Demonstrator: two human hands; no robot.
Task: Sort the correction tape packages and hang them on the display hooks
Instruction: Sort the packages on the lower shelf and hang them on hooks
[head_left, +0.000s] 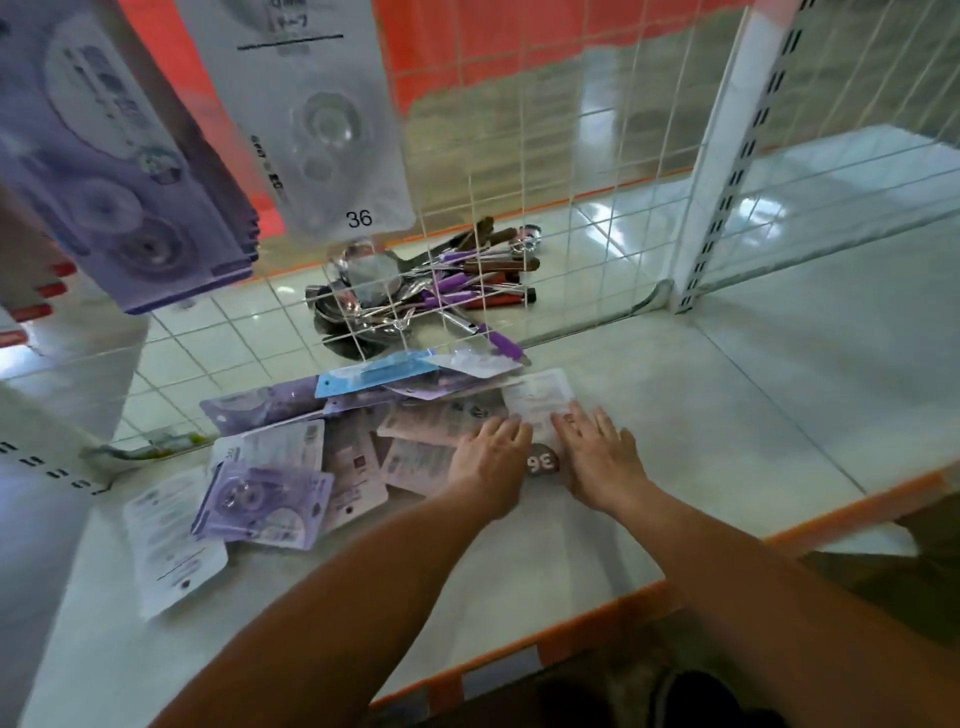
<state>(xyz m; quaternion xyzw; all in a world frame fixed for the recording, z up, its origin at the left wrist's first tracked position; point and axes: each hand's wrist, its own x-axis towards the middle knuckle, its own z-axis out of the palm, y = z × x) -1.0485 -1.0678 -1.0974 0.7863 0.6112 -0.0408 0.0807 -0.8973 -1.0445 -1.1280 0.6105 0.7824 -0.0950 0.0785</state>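
White wire grid (519, 171) stands upright along the back of the shelf (727, 441), and we place everything from it. Just on our side of the grid, at its foot, the loose correction tape packages (332, 447) lie in an untidy, overlapping heap on the shelf, most with their printed backs up. A blue package (374, 375) lies closest to the grid; we cannot tell whether it touches the wire. A purple package (260, 499) lies face up farther from the grid, at the left of the heap, with two reels showing through its blister.

Both our hands are at the heap's right end, near the grid. Our left hand (491, 457) lies flat with straight fingers on pinkish packages (431, 421). Our right hand (597, 457) lies flat just beside it, fingers spread, on a white package (537, 400). Neither hand grips anything. Between them shows a dark round label (543, 461) reading 36, upside down to us.

On our side of the grid, high at its left, purple hanging packages (130, 182) hang in a stack. Just to their right is a white hanging package (322, 130) marked 36. The hooks lie outside the view. Beyond the grid, on the tiled floor (234, 338), lies a pile of utensils (426, 280) with purple and brown handles.
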